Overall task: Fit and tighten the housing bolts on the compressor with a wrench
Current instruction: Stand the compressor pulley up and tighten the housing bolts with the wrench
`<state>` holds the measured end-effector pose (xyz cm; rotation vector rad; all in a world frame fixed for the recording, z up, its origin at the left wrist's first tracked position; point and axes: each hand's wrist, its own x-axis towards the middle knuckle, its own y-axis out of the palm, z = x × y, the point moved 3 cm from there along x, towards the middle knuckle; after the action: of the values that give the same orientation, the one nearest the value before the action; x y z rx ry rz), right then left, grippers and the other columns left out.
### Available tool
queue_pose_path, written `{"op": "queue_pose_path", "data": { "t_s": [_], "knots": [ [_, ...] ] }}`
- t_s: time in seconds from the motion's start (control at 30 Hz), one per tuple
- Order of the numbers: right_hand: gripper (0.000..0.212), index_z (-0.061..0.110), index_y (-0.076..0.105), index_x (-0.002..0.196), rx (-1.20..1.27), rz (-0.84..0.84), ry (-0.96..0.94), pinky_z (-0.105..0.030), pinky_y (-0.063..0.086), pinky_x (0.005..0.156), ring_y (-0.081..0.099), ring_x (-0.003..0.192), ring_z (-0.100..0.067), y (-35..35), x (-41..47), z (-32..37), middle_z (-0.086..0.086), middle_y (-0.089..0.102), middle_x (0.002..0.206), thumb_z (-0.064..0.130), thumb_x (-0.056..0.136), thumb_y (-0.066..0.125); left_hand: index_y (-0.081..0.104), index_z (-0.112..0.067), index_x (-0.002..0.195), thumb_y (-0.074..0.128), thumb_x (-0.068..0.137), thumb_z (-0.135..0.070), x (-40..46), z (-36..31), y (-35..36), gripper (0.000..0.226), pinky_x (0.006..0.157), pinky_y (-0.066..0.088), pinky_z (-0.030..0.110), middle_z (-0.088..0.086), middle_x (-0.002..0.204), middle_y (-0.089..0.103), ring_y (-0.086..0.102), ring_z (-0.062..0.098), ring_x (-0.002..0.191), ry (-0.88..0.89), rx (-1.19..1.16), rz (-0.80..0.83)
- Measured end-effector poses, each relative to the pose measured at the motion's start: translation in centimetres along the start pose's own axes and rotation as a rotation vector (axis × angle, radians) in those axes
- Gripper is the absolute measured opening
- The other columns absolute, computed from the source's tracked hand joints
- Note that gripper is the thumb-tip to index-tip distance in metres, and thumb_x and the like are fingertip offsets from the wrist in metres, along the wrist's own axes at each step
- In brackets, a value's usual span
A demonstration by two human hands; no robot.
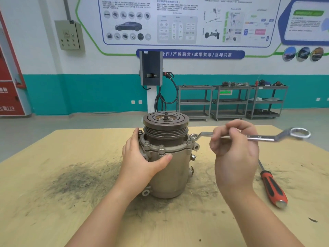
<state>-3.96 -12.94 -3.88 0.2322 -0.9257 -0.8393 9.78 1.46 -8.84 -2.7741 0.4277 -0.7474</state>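
The compressor (167,157) is stood upright near the middle of the counter (53,202), pulley end up. Around its flange, bolts (161,146) are seen already seated in their holes: at least two at the front, one at the left rim and one at the right front. Whether these have been tightened or only started cannot be told. The small ring end of the wrench (249,137) is placed at the right edge of the compressor's flange, apparently over a bolt there, so tightening is judged to be under way with more of the round still to be done.

The left hand (142,157) is wrapped around the left side of the compressor, thumb pressed across the front just under the flange, so that the body is steadied. The right hand (233,148) is curled about the wrench shaft to the right of the compressor, the shaft being pinched between thumb and fingers; the large ring end is left free beyond it.

A red and black screwdriver (273,188) is laid on the counter to the right of the compressor, below the wrench, and could be struck by the forearm on a wide swing. Dark grime (80,180) is smeared on the counter to the compressor's left. Behind the compressor, well apart, a charging unit (151,68) and grey trolleys (231,102) are stood against the wall.
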Motion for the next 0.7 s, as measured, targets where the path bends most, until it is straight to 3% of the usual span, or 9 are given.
{"op": "queue_pose_path", "data": {
  "t_s": [0.13,0.4,0.53,0.7],
  "knots": [
    [0.021,0.012,0.045,0.089,0.197,-0.102,0.286,-0.024,0.034,0.046,0.044,0.046,-0.016,-1.0,1.4,-1.5,-0.003,0.056,0.056,0.0,0.095,0.03,0.016,-0.032,0.157,0.07,0.041,-0.072,0.1,0.0,0.0,0.134,0.108,0.026,0.024,-0.027,0.133,0.028,0.027,-0.003,0.135,0.004,0.006,0.0],
    [0.021,0.011,0.047,0.087,0.278,-0.047,0.462,-0.024,0.033,0.044,0.039,0.045,-0.016,-1.3,2.5,-2.5,-0.002,0.049,0.056,0.001,0.094,0.029,0.015,-0.033,0.157,0.07,0.042,-0.073,0.0,-0.1,-0.1,0.134,0.112,0.026,0.027,-0.028,0.133,0.027,0.025,-0.001,0.137,-0.001,0.016,0.005],
    [0.027,0.012,0.05,0.077,0.241,-0.114,0.314,-0.025,0.032,0.044,0.038,0.044,-0.016,-1.0,1.2,-2.6,-0.002,0.048,0.053,-0.001,0.088,0.03,0.015,-0.032,0.158,0.069,0.041,-0.074,-0.1,-0.1,-0.1,0.135,0.111,0.023,0.025,-0.026,0.133,0.027,0.023,-0.002,0.136,-0.005,0.033,-0.007],
    [0.027,0.023,0.064,0.075,-0.079,-0.031,-0.166,-0.026,0.04,0.054,0.05,0.058,-0.018,0.4,-2.2,-1.5,0.001,0.057,0.063,0.008,0.083,0.044,0.016,-0.031,0.157,0.066,0.041,-0.075,-0.2,-0.3,0.0,0.134,0.111,0.024,0.026,-0.024,0.132,0.029,0.024,0.001,0.138,0.003,0.05,-0.025]
  ]
}}
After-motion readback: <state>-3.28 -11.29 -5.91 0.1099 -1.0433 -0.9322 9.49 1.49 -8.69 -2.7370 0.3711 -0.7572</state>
